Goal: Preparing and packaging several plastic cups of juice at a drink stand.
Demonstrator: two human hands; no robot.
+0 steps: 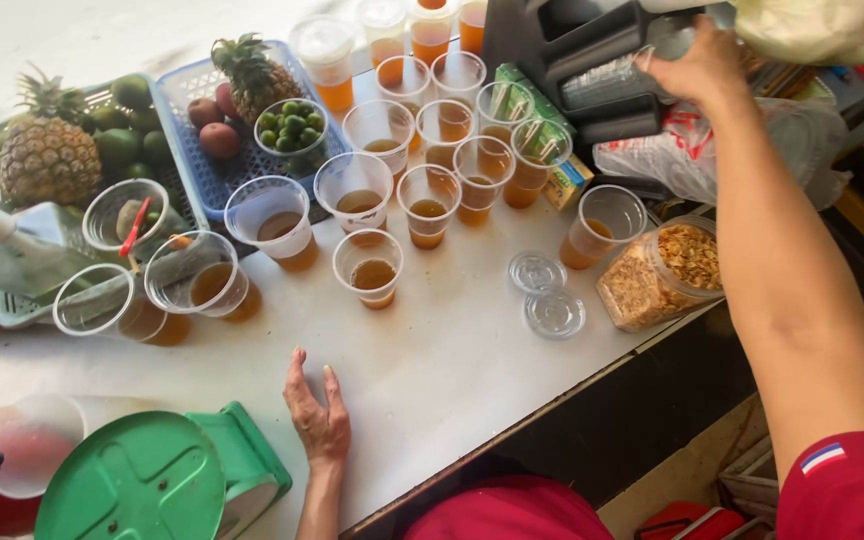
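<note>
Left hand flat, fingers together, on bare white counter near its edge; right hand grasping stacked plastic cups beyond the filled cups.

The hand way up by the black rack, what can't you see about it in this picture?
Head view only:
- Right hand: fingertips hidden among the stacked clear lids in the black rack, so its grip cannot be told.
- Rack top: cut off by the picture's edge.
- Left hand: palm faces down on the white table, underside hidden.
</note>
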